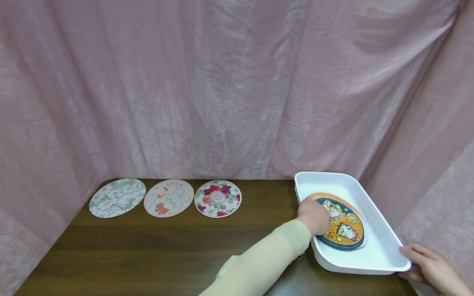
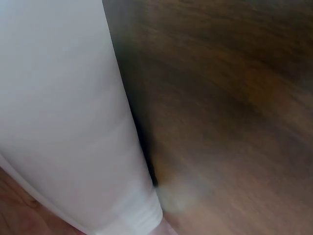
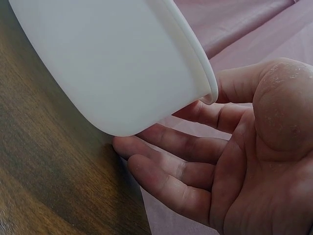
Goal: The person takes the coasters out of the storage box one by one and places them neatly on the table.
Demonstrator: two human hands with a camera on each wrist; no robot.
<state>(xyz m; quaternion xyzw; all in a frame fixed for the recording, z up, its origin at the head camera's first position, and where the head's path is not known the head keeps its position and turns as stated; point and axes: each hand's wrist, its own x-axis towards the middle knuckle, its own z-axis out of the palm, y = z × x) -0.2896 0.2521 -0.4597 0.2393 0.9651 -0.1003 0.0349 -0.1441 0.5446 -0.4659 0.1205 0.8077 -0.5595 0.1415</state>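
Note:
A white rectangular tray (image 1: 377, 242) stands at the table's right end, with a small stack of round mats in it. On top lies an orange and dark-blue mat with cartoon animals (image 1: 346, 228); an orange edge and a pale edge show beneath. My left hand (image 1: 314, 217) grips the tray's left side, its fingers largely hidden; the left wrist view shows mainly the tray's wall (image 2: 73, 112). At the near right corner my right hand (image 3: 234, 156) holds the tray, thumb at the rim and fingers under and beside the wall.
Three round mats lie in a row along the table's back edge: a green-and-white floral one (image 1: 117, 198), a pink rabbit one (image 1: 169, 198) and a red rose one (image 1: 217, 199). Pink curtains (image 1: 237, 90) hang behind and at both sides of the brown table (image 1: 148, 250).

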